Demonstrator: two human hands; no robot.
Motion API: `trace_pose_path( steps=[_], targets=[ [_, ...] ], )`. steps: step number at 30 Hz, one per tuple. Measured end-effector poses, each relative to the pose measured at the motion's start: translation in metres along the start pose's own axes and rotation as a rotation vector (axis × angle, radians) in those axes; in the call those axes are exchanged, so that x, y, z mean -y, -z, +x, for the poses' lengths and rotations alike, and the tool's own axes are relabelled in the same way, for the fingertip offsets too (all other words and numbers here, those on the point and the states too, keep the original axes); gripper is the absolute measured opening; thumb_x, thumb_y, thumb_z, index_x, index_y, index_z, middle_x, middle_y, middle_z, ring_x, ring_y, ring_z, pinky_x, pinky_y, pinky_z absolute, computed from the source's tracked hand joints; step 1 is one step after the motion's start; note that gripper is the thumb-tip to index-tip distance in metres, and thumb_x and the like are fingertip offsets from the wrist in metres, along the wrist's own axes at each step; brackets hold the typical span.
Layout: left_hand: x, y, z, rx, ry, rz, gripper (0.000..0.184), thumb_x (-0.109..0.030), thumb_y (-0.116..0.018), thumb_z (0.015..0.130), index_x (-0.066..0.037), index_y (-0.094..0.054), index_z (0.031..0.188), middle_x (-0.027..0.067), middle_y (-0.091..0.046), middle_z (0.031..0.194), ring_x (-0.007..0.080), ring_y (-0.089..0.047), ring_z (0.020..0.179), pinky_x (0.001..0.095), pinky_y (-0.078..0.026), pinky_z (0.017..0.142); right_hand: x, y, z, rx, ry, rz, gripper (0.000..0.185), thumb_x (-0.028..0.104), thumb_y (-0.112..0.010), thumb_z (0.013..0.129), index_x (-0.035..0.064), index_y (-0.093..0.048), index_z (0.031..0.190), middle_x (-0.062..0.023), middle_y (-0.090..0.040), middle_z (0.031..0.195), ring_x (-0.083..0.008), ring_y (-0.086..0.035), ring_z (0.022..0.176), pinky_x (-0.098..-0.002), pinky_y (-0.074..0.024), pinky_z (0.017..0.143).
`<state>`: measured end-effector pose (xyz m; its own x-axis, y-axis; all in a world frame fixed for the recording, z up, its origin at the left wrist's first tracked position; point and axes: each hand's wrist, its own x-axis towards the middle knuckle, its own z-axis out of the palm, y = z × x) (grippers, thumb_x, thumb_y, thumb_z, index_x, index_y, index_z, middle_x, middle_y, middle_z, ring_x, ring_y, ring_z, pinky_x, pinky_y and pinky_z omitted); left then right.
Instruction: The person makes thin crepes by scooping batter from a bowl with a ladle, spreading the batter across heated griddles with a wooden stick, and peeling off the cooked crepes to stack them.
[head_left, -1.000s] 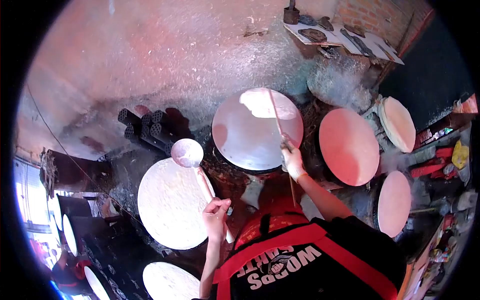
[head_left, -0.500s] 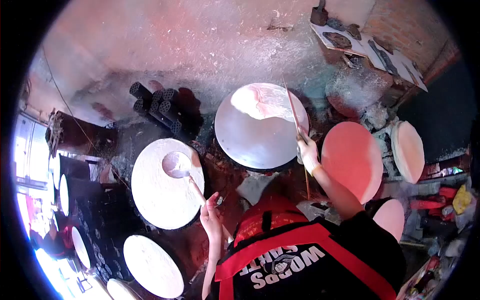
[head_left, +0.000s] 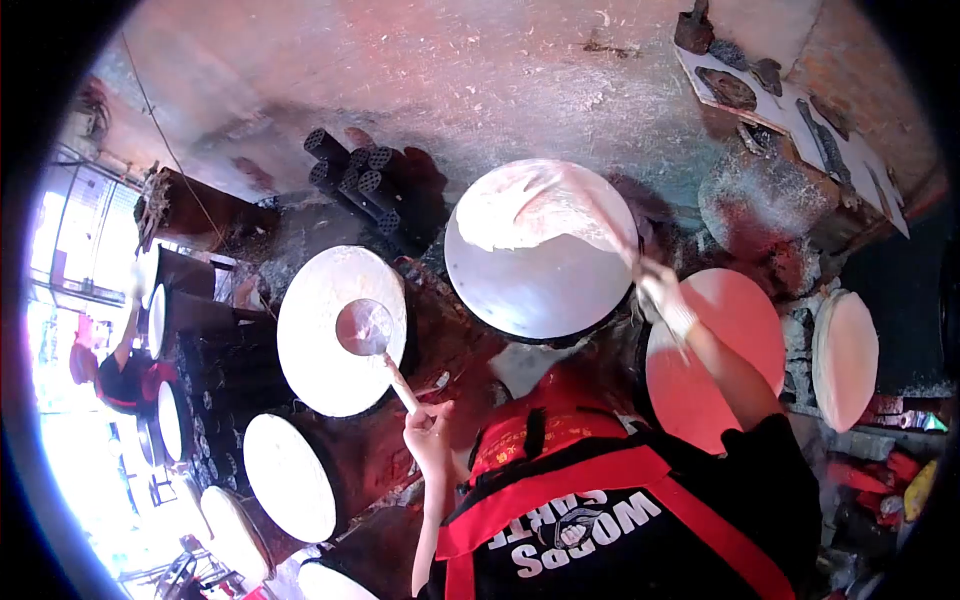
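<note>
My left hand (head_left: pixel 428 435) is closed around the handle of a ladle (head_left: pixel 365 327). The ladle's round bowl sits over a white-coated round griddle (head_left: pixel 318 378) on the left. On the right, my right hand (head_left: pixel 662 297) grips a long thin wooden stick (head_left: pixel 612 232), blurred by motion. Its far part reaches over the edge of the middle round griddle (head_left: pixel 540 295). White batter (head_left: pixel 515 212) covers the far portion of that griddle, and the near portion shows bare grey metal. Below my right hand lies a reddish-lit round griddle (head_left: pixel 720 370).
Perforated black coal cylinders (head_left: pixel 365 185) lie stacked against the wall. More round white discs stand at the lower left (head_left: pixel 290 478) and right (head_left: pixel 845 360). A shelf (head_left: pixel 790 120) with dark objects is at the upper right. Another person (head_left: pixel 125 375) is at far left.
The batter has spread wider across the far side of the middle griddle. My right hand and the stick have swung toward the griddle's right edge. The view has shifted; the ladle remains over the left griddle.
</note>
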<state>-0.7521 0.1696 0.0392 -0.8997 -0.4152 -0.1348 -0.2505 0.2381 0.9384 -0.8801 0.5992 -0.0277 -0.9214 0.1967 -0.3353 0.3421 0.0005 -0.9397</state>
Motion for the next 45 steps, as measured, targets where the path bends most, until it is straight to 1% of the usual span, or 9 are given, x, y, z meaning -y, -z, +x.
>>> trace_pose_path(
  steps=[7,12,16,21,25,29,32,39,45],
  targets=[
    [-0.055,-0.020,-0.024,-0.019,0.195,-0.171,0.043,-0.037,-0.040,0.099,-0.002,-0.064,0.088,-0.0061,-0.042,0.055,0.0021,-0.040,0.047,0.0187,-0.026,0.040,0.052,-0.024,0.022,0.501,-0.139,-0.222,0.045,0.011,-0.049,0.091,0.0243,-0.047,0.135,0.0041,-0.044,0.050,-0.0057,-0.036,0.034,-0.0235,-0.0320,0.029],
    [-0.055,-0.032,-0.043,-0.127,0.317,-0.335,0.039,-0.035,-0.043,0.099,-0.002,-0.064,0.097,-0.0056,-0.044,0.061,0.0022,-0.038,0.049,0.0189,-0.026,0.040,0.070,0.039,0.032,0.652,-0.224,-0.253,0.048,0.006,-0.050,0.086,0.0221,-0.052,0.131,0.0031,-0.045,0.050,-0.0068,-0.039,0.034,-0.0245,-0.0334,0.030],
    [-0.048,-0.032,-0.052,-0.128,0.324,-0.233,0.032,-0.030,-0.051,0.096,-0.002,-0.065,0.098,-0.0067,-0.042,0.060,0.0019,-0.035,0.049,0.0191,-0.026,0.041,0.058,0.003,0.082,0.376,-0.037,-0.231,0.047,0.008,-0.050,0.083,0.0186,-0.054,0.129,0.0044,-0.042,0.051,-0.0062,-0.036,0.035,-0.0228,-0.0291,0.032],
    [-0.062,-0.034,-0.079,-0.187,0.423,-0.157,0.025,-0.024,-0.058,0.093,-0.002,-0.067,0.100,-0.0065,-0.046,0.062,0.0018,-0.034,0.048,0.0193,-0.026,0.042,0.081,0.028,0.062,0.820,-0.238,-0.287,0.048,0.011,-0.049,0.085,0.0269,-0.053,0.130,0.0071,-0.036,0.051,-0.0042,-0.032,0.036,-0.0211,-0.0265,0.033],
    [-0.050,-0.036,-0.097,-0.172,0.381,-0.111,0.026,-0.025,-0.058,0.093,-0.003,-0.067,0.104,-0.0043,-0.052,0.068,0.0024,-0.036,0.049,0.0188,-0.027,0.042,0.062,0.035,0.093,0.721,-0.042,-0.416,0.036,0.017,-0.055,0.083,0.0090,-0.062,0.117,0.0032,-0.046,0.051,-0.0066,-0.039,0.036,-0.0236,-0.0275,0.031],
    [-0.058,-0.029,-0.096,-0.107,0.425,-0.180,0.040,-0.036,-0.047,0.097,-0.010,-0.055,0.126,-0.0027,-0.053,0.079,0.0037,-0.043,0.056,0.0189,-0.030,0.043,0.073,-0.003,0.055,0.672,-0.275,-0.369,0.043,0.009,-0.051,0.083,0.0076,-0.053,0.126,0.0042,-0.049,0.057,-0.0062,-0.037,0.037,-0.0257,-0.0281,0.031],
    [-0.081,-0.037,-0.083,-0.264,0.496,-0.244,0.048,-0.043,-0.038,0.098,-0.018,-0.039,0.139,-0.0018,-0.051,0.076,0.0064,-0.042,0.053,0.0203,-0.031,0.041,0.013,0.035,0.014,0.743,-0.059,-0.256,0.037,0.025,-0.057,0.091,0.0163,-0.057,0.126,0.0042,-0.044,0.052,-0.0039,-0.037,0.038,-0.0225,-0.0312,0.033],
    [-0.036,0.008,-0.037,0.192,0.519,-0.405,0.035,-0.043,-0.042,0.097,-0.009,-0.049,0.102,-0.0018,-0.038,0.062,0.0096,-0.038,0.046,0.0245,-0.030,0.038,-0.005,0.000,-0.059,-0.027,-0.107,0.222,0.041,0.027,-0.058,0.091,0.0179,-0.053,0.130,0.0070,-0.040,0.053,-0.0041,-0.033,0.038,-0.0230,-0.0247,0.035],
    [-0.028,0.060,-0.007,0.404,0.463,-0.314,0.023,-0.028,-0.048,0.097,-0.006,-0.051,0.101,-0.0018,-0.046,0.072,0.0052,-0.037,0.049,0.0212,-0.031,0.038,-0.030,-0.008,-0.182,0.256,-0.120,-0.085,0.036,0.021,-0.050,0.094,0.0153,-0.054,0.129,0.0058,-0.042,0.053,-0.0052,-0.033,0.037,-0.0239,-0.0266,0.035]
  ],
)
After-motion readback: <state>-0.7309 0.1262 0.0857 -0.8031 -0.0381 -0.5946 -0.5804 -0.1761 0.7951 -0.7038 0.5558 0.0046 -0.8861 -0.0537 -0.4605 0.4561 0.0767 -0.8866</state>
